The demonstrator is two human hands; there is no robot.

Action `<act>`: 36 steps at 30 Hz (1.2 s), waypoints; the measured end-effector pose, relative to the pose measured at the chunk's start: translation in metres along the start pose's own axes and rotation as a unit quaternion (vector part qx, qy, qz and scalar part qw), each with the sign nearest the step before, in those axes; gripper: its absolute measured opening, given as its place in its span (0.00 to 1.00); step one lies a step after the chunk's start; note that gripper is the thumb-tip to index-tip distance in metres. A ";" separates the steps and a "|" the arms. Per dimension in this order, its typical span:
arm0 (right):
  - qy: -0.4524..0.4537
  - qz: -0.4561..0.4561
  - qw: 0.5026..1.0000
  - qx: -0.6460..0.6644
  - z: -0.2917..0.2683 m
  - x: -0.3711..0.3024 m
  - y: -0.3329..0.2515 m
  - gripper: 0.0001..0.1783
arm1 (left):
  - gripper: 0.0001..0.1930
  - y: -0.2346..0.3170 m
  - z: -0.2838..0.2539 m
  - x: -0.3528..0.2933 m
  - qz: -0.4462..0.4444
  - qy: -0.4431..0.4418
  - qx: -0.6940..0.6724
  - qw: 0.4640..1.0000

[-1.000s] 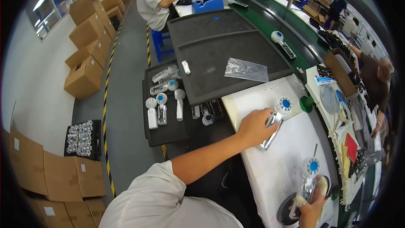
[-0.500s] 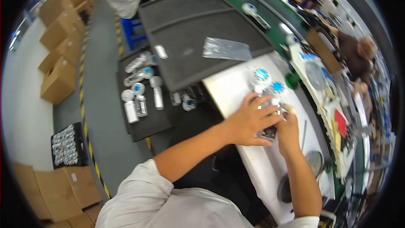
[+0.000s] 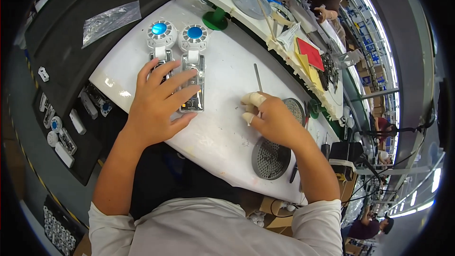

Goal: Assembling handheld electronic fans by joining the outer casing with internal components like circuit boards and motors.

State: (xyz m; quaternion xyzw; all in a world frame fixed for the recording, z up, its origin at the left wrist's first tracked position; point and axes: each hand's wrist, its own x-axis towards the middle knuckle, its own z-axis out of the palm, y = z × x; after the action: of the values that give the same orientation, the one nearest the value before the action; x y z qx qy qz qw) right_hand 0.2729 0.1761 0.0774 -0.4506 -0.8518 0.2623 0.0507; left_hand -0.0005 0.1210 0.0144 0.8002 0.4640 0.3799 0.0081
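The left hand (image 3: 159, 109) is spread, fingers apart, across the handles of two fans, the left fan (image 3: 160, 32) and the right fan (image 3: 195, 42), whose blue-centred heads lie just beyond its fingertips on the white table (image 3: 222, 128). To its right, the right hand (image 3: 276, 117) is loosely curled; whether it grips the thin rod (image 3: 257, 77) just beyond cannot be told. Nearer the body than that hand sits a round dish (image 3: 255, 162); farther out, beyond the left hand and leftward, lies a clear bag (image 3: 111, 22).

Two devices (image 3: 194, 42) are lying side by side on the bench (image 3: 228, 57), dishes (image 3: 271, 158) sitting at right, bag (image 3: 113, 21) resting on left-hand tray (image 3: 57, 38)
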 end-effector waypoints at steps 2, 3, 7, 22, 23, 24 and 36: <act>0.018 -0.030 0.999 -0.012 0.009 0.001 0.002 0.13 | 0.21 0.000 0.000 0.000 -0.001 0.010 -0.010 1.000; 0.015 -0.032 0.999 -0.010 0.011 0.003 0.002 0.13 | 0.20 0.000 0.000 0.000 -0.003 0.015 -0.013 1.000; -0.010 -0.067 0.994 -0.085 0.015 0.011 0.005 0.13 | 0.19 0.000 0.000 -0.002 -0.004 0.030 -0.020 0.999; 0.146 0.073 0.986 0.023 -0.053 -0.046 0.039 0.05 | 0.18 -0.004 -0.001 -0.003 0.007 0.022 -0.003 1.000; 0.134 0.136 0.981 0.033 -0.059 -0.056 0.047 0.05 | 0.18 -0.003 0.001 -0.001 0.013 0.016 0.000 1.000; 0.123 0.199 0.971 0.047 -0.062 -0.063 0.053 0.05 | 0.18 -0.003 0.001 -0.001 0.015 0.016 -0.005 1.000; 0.075 0.042 0.996 -0.005 -0.016 -0.034 0.019 0.06 | 0.15 0.002 0.001 0.001 0.012 0.045 0.019 0.999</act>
State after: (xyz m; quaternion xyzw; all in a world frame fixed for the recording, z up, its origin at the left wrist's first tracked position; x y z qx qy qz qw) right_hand 0.3123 0.1638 0.0873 -0.5047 -0.8272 0.2255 0.1008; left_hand 0.0017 0.1210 0.0143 0.7875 0.4617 0.4068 -0.0330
